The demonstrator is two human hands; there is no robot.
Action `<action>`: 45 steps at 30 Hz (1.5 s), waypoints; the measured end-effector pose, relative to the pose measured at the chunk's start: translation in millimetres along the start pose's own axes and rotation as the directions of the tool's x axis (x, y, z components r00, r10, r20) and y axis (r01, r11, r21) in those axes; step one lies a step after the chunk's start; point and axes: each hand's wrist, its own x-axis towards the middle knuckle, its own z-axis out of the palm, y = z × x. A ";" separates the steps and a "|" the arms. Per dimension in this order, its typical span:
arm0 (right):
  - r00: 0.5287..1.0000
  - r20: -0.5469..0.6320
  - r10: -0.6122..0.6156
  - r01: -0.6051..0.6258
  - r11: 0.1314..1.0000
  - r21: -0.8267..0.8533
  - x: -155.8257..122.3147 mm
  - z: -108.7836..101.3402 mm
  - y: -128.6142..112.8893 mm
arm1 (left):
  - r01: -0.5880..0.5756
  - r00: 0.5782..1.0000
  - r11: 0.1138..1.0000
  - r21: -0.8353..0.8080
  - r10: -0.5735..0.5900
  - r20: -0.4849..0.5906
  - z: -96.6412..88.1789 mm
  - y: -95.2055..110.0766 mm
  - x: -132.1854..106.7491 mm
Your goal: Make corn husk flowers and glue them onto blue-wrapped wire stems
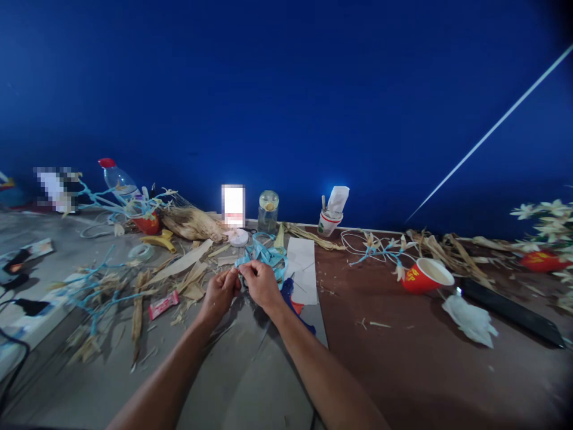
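My left hand (221,291) and my right hand (260,283) meet over the middle of the table, fingertips pinched close together. Whatever lies between the fingers is too small to make out. Just behind them is a crumpled heap of light blue strips (275,258). Beside my right hand lie a dark blue tool-like object (289,292) and a white sheet of paper (302,269). Dried husk pieces (193,278) and a pink-and-white wrapped packet (163,305) are left of my left hand.
Blue-stemmed husk flowers (96,292) spread on the left near a power strip (38,322). Along the back wall stand a glass jar (268,214) and a white cup (330,224). On the right are a red paper cup (425,276), a crumpled tissue (470,321) and a long black object (513,313).
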 end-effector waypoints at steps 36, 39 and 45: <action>0.999 0.004 -0.043 0.043 0.994 -0.100 3.2 -5.7 3.7 | 0.031 0.990 0.975 -0.221 0.000 0.138 -1.1 2.9 0.2; 0.998 0.005 -0.064 0.064 0.989 -0.134 2.0 -6.1 2.4 | 0.035 0.986 0.989 -0.142 -0.012 0.165 -0.1 9.2 -1.2; 0.994 -0.007 -0.106 0.103 0.973 -0.208 0.4 -5.9 1.8 | -0.043 0.995 0.999 0.010 0.042 0.094 -1.5 10.0 0.8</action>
